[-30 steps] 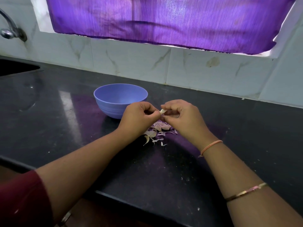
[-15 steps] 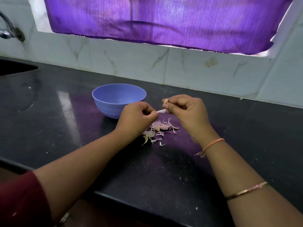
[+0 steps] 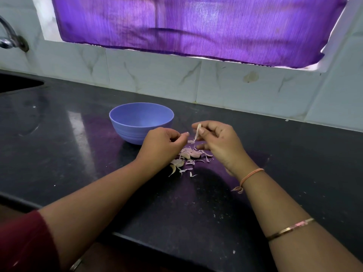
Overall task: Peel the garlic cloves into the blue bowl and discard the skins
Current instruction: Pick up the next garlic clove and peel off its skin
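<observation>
Fingers (image 3: 208, 124) of the right hand (image 3: 221, 143) pinch a pale garlic clove (image 3: 199, 128) between thumb and forefinger. A loose strip of skin trails down from the clove, and the other fingers curl loosely below. Just to the left, across a narrow gap, the left hand (image 3: 163, 144) has its fingers curled in. Their tips nip a small pale scrap (image 3: 186, 133), skin or clove, too small to tell.

Both hands are over the black tabletop (image 3: 74, 158), directly above a loose heap of skins (image 3: 189, 155) that scatters toward the person. The blue bowl (image 3: 127, 131) stands upright just behind the left hand, near the heap but not touching it. Its near wall hides the bottom.

Behind the bowl a band of tabletop runs back to the tiled wall (image 3: 153, 75). Left of the bowl the surface stretches well away to the edge of the sink (image 3: 17, 83). Right of the right hand it runs broad to the wall. The front edge crosses under both forearms, close by the red sleeve (image 3: 23, 242).
</observation>
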Action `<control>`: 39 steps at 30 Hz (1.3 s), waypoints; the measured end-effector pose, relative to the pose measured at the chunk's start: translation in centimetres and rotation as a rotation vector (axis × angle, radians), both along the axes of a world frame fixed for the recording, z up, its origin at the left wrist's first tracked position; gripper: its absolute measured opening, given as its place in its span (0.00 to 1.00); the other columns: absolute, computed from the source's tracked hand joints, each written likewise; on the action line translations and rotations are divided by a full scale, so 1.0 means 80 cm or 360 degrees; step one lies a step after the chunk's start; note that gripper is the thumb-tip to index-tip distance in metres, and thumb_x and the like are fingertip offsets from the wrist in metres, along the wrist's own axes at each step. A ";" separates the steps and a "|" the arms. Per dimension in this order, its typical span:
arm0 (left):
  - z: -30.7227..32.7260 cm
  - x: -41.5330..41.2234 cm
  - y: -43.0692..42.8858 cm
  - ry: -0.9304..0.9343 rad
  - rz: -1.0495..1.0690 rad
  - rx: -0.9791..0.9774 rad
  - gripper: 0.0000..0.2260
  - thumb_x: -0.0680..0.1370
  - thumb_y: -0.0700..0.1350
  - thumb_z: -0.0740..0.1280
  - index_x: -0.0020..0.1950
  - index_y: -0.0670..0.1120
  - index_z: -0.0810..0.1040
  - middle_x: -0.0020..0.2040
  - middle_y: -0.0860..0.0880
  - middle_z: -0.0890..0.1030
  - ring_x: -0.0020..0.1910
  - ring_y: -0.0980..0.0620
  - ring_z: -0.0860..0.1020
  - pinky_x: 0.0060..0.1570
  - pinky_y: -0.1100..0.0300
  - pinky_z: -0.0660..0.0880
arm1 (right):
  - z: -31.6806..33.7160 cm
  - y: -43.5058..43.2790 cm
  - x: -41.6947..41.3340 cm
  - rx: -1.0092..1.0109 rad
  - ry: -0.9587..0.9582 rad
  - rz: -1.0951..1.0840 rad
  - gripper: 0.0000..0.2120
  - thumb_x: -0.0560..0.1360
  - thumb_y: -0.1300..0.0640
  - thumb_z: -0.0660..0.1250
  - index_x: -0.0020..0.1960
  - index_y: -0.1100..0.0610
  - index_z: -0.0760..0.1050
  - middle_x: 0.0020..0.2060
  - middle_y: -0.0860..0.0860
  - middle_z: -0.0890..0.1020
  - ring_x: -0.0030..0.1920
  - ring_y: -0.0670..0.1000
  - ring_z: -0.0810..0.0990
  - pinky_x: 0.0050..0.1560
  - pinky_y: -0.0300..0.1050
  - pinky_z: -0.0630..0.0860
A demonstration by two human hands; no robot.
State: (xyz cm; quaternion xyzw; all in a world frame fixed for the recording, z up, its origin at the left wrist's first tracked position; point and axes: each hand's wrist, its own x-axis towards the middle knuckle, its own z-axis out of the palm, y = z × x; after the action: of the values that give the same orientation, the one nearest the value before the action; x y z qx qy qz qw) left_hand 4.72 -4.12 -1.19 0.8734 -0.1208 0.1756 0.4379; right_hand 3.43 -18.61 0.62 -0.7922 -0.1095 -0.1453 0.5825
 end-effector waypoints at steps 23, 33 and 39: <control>0.007 -0.005 -0.004 0.0315 -0.0406 -0.0861 0.05 0.75 0.38 0.67 0.47 0.38 0.82 0.42 0.38 0.83 0.39 0.51 0.81 0.39 0.68 0.78 | -0.004 -0.004 0.002 -0.0451 -0.0228 -0.0081 0.02 0.73 0.65 0.68 0.45 0.60 0.78 0.31 0.44 0.77 0.26 0.35 0.74 0.28 0.26 0.67; 0.004 -0.004 -0.002 0.0144 -0.0285 -0.0635 0.04 0.74 0.39 0.69 0.42 0.42 0.83 0.38 0.45 0.84 0.38 0.53 0.81 0.44 0.62 0.79 | -0.005 -0.004 0.007 -0.0483 -0.0278 -0.0112 0.03 0.70 0.66 0.70 0.42 0.60 0.81 0.34 0.48 0.81 0.33 0.38 0.79 0.37 0.29 0.75; 0.006 -0.004 -0.001 0.0032 -0.0141 -0.0548 0.03 0.73 0.39 0.70 0.42 0.42 0.84 0.36 0.49 0.84 0.37 0.52 0.81 0.45 0.55 0.80 | -0.004 0.001 0.008 -0.0461 -0.0266 -0.0084 0.03 0.70 0.65 0.71 0.41 0.58 0.81 0.33 0.47 0.82 0.33 0.37 0.79 0.36 0.28 0.74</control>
State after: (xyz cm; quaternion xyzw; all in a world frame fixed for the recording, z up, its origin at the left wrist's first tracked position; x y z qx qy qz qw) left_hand 4.39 -4.19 -0.71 0.7809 -0.1230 0.1655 0.5896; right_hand 4.09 -18.56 0.32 -0.8556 -0.1566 -0.2086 0.4471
